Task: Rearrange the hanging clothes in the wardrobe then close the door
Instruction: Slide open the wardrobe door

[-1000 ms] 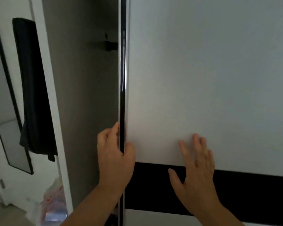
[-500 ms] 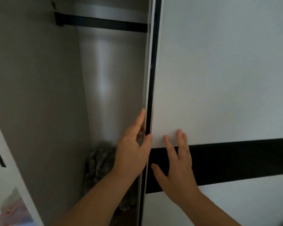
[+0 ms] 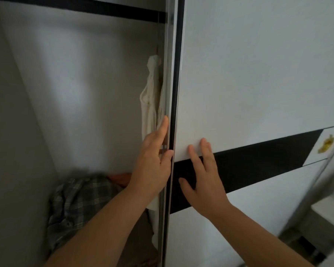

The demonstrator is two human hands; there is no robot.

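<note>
We are at the door-opening stage: the sliding wardrobe door [image 3: 258, 74] is partly drawn aside, and the hanging clothes are not yet within reach. One cream garment [image 3: 150, 97] hangs from the dark rail [image 3: 85, 7], just beside the door's leading edge and partly hidden behind it. A crumpled plaid garment [image 3: 77, 205] lies low in the compartment.

To do this step well, we judge that force should run along the track, not into the panel. We keep the pull even so the door does not rack in its guides. We also keep the cream garment out of the gap between door edge and frame, since it could snag there.

Hand pose:
- The left hand [image 3: 152, 160] grasps the metal edge strip [image 3: 171, 74]. Its fingers reach behind the strip on the inner side and the thumb lies on the front, so the edge is pinched between them. The forearm rises from lower left.
- The right hand [image 3: 202, 182] lies flat on the door face across the black band [image 3: 268, 157]. Its fingers are straight and spread and grip nothing; it presses only.
</note>
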